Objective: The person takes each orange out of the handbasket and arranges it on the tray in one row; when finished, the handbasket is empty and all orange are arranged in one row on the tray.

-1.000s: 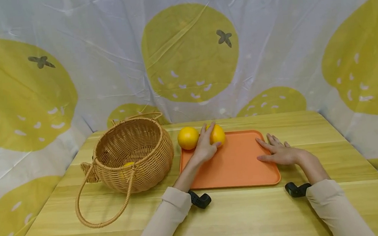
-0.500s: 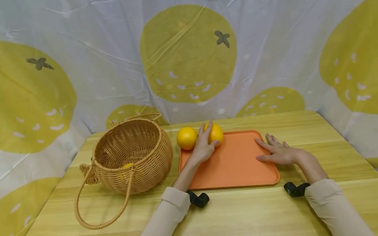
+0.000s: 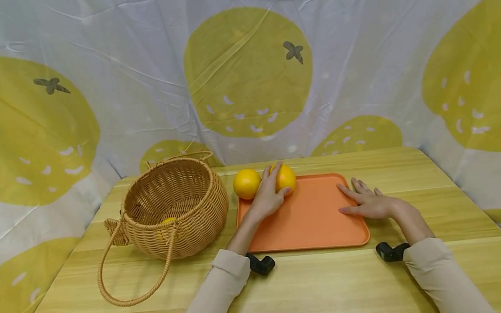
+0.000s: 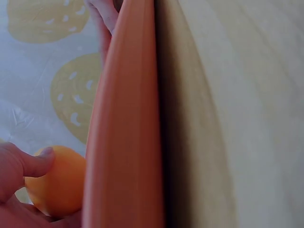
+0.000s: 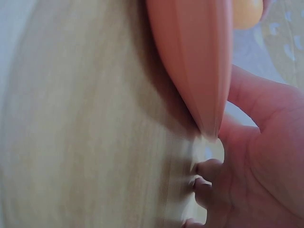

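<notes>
- Fingers of our left hand [image 3: 266,200] curl round the round orange fruit [image 3: 286,178] at the far left corner of the flat orange plastic tray [image 3: 314,220]; the left wrist view shows the thumb [image 4: 33,164] laid across this same fruit [image 4: 59,183], which seems to rest on the tray, not yet lifted.
- Just left of those fingers sits a second yellow-orange fruit [image 3: 246,183], touching or nearly touching the tray's far left corner; we cannot tell whether it is on the tray or on the light wooden worktop [image 3: 315,285].
- Our right hand [image 3: 371,202] lies flat with straight, relaxed fingers on the tray's right edge, grasping nothing; the right wrist view shows the tray rim [image 5: 199,61] against that palm [image 5: 266,156].
- Further left of the left hand stands the round woven wicker basket [image 3: 176,203] with a loop handle, and a yellow fruit [image 3: 169,221] shows inside it.
- We judge the work about a third done: one fruit in the basket, one in our grasp, one waiting.
- Most of the basket's inside is hidden by its wall, so more fruit may lie there; both wrist views are close and blurred.
</notes>
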Available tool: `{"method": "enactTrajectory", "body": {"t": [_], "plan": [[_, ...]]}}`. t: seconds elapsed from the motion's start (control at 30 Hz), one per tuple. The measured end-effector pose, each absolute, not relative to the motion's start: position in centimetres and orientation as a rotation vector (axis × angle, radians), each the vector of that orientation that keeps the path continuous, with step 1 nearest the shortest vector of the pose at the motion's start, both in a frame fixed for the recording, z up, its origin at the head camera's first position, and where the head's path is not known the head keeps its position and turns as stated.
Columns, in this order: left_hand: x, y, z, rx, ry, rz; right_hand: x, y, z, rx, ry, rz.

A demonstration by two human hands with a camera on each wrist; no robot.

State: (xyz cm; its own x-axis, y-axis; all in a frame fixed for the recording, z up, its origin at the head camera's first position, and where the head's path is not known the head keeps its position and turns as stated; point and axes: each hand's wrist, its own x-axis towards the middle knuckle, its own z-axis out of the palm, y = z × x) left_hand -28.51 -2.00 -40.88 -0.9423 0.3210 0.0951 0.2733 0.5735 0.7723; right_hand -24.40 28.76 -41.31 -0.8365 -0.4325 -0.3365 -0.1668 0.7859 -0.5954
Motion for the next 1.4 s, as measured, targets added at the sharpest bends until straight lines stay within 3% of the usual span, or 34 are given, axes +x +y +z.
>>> {"method": "enactTrajectory", "body": {"t": [0.27, 0.9, 1.17, 1.4], "plan": [[-28.2, -1.8, -40.7, 0.486, 2.762, 1.343, -25.0, 29.4, -42.6, -0.419, 2.544, -0.719], [-27.3, -1.6, -39.2, 0.489, 2.986, 1.138, -24.2, 28.6, -40.9, -0.449, 2.52, -0.762], [-26.4, -2.2, -36.6, 0.489, 3.086, 1.01, -24.8, 29.4, -42.6, -0.481, 2.522, -0.811], [-25.9, -4.2, -33.5, 0.586, 2.978, 1.144, -24.7, 28.8, -41.8, -0.425, 2.549, -0.711]]}}
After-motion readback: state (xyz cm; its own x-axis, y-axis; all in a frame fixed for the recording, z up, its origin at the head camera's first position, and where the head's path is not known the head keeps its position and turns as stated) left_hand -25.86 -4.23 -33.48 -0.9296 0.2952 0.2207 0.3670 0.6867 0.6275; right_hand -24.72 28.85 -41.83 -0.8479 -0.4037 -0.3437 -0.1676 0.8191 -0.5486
